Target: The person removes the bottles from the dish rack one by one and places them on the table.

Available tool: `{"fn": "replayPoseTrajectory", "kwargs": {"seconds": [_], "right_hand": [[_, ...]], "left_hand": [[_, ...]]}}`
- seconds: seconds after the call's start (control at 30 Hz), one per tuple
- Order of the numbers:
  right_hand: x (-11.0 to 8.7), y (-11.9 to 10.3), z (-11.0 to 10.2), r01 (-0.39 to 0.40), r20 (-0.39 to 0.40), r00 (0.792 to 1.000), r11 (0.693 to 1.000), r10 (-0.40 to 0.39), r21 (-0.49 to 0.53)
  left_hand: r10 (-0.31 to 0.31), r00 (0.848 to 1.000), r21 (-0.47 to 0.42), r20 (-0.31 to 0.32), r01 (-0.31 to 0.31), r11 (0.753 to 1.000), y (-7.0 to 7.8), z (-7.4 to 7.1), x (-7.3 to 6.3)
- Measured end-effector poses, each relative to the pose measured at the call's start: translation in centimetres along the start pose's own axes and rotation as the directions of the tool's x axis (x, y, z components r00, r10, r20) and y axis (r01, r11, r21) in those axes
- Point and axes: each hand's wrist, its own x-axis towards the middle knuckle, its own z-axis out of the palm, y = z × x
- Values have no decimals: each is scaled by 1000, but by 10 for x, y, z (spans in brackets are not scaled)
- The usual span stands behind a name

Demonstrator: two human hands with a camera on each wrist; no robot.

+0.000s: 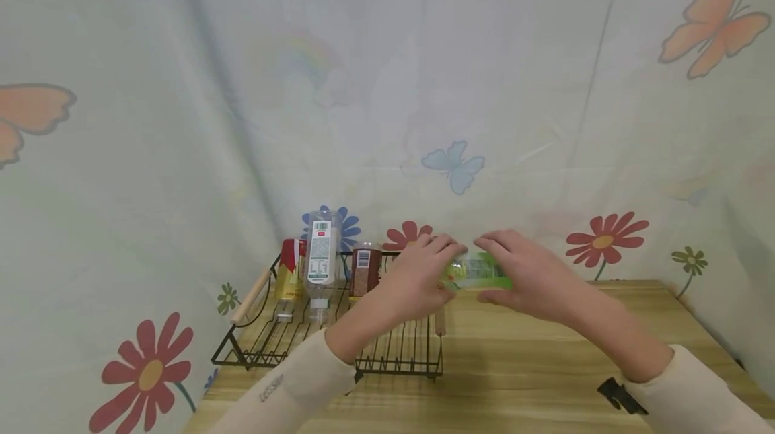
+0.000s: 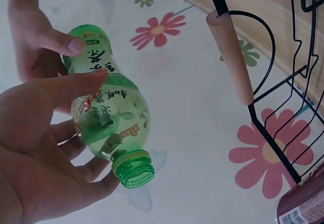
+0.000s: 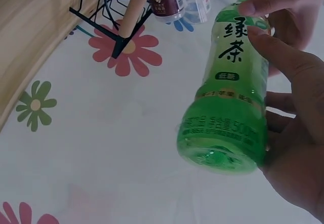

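Observation:
Both hands hold a green tea bottle (image 1: 478, 272) sideways above the table, beside the rack's right end. The bottle is see-through plastic with a green printed label, and its threaded green neck (image 2: 134, 168) has no cap on it. My left hand (image 1: 420, 271) grips the neck half, thumb on the near side and fingers curled behind, as the left wrist view shows. My right hand (image 1: 533, 276) grips the bottle toward its base, with the thumb (image 3: 276, 47) along the label. The bottle's base (image 3: 217, 158) faces the right wrist camera.
A black wire rack (image 1: 399, 372) with wooden handles stands left on the wood-grain table (image 1: 545, 367). Leaning in it are a yellow-and-red bottle (image 1: 290, 279), a clear bottle (image 1: 321, 252) with a white label, neck down, and a brown container (image 1: 366, 272). A patterned curtain (image 1: 514, 118) hangs behind.

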Motion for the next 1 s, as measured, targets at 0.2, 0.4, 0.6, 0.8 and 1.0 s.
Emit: {"fn": "replayPoseTrajectory", "kwargs": {"seconds": [0.2, 0.4, 0.6, 0.8, 1.0], "right_hand": [[-2, 2, 10, -2, 37, 999, 1000, 2, 2], [-4, 8, 17, 20, 17, 1000, 1000, -20, -3], [-9, 11, 18, 11, -6, 1000, 1000, -11, 13], [-10, 12, 21, 22, -13, 1000, 1000, -21, 17], [-10, 11, 23, 17, -8, 1000, 1000, -17, 21]], "left_hand": [[-14, 1000, -68, 16, 15, 998, 5, 8, 1], [-62, 997, -125, 46, 67, 990, 9, 16, 0], [-60, 998, -100, 31, 63, 993, 12, 20, 3], [-65, 998, -87, -3, 65, 994, 14, 26, 4], [-53, 998, -44, -35, 51, 998, 14, 28, 2]]}}
